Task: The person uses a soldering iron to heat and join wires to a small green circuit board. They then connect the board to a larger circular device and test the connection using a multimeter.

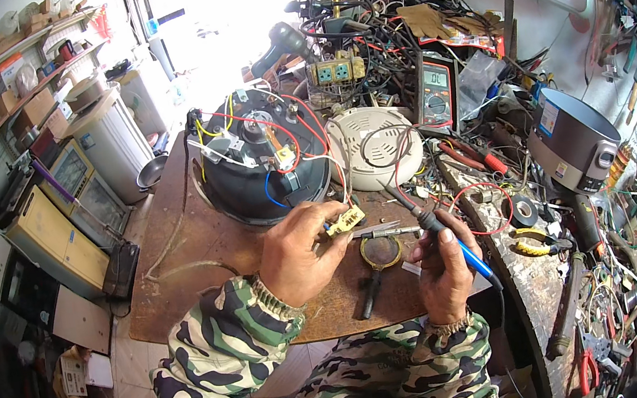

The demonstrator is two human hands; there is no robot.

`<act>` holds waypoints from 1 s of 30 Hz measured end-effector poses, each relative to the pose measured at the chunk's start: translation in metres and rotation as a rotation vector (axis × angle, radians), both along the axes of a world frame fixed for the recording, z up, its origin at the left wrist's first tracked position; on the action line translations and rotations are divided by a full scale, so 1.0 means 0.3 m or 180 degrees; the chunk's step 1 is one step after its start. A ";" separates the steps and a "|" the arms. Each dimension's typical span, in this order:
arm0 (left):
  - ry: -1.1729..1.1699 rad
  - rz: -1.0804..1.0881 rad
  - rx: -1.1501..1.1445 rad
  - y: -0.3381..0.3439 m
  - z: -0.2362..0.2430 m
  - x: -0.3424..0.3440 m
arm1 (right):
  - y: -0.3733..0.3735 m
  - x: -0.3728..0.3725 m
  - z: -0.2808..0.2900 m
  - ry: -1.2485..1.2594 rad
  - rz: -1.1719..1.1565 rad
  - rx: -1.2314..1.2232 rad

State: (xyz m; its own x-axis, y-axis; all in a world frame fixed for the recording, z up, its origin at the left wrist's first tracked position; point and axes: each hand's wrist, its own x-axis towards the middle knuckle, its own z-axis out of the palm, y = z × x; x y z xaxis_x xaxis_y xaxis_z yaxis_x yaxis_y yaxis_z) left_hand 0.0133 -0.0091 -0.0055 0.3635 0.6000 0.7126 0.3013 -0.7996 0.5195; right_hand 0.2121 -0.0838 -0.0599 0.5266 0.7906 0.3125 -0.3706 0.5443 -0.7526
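Note:
In my left hand (299, 252) a small yellow block-shaped electrical part (347, 220) with dark markings is pinched between thumb and fingers; wires run up from it. My right hand (444, 267) grips a soldering iron (470, 252) by its blue handle, tip pointing up and left, apart from the yellow part. Beyond my left hand sits a round black appliance body (240, 190), its underside up, with red, yellow, white and blue wires. A round cream vented cover (376, 142) lies beside it. Below my hands are a magnifying glass (382, 252) and tweezers (378, 229).
A multimeter (436, 91) stands behind the cover. At right are a grey pot-shaped housing (575, 138), black tape roll (524, 210), yellow-handled pliers (535, 242) and tangled cables. Shelves (29, 48) and appliances line the left. The wooden table's (178, 243) front edge is near my lap.

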 end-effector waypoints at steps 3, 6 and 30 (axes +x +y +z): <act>0.0015 -0.0096 0.0006 -0.004 0.011 0.011 | 0.015 -0.040 -0.003 -0.0479 -0.0311 -0.0025; -0.0009 -0.0084 0.0025 -0.011 0.017 0.005 | 0.041 -0.074 0.043 -0.1123 -0.0340 0.0052; -0.0559 0.0006 -0.0039 -0.003 0.017 -0.002 | 0.117 -0.115 0.189 -0.3874 -0.1367 0.0674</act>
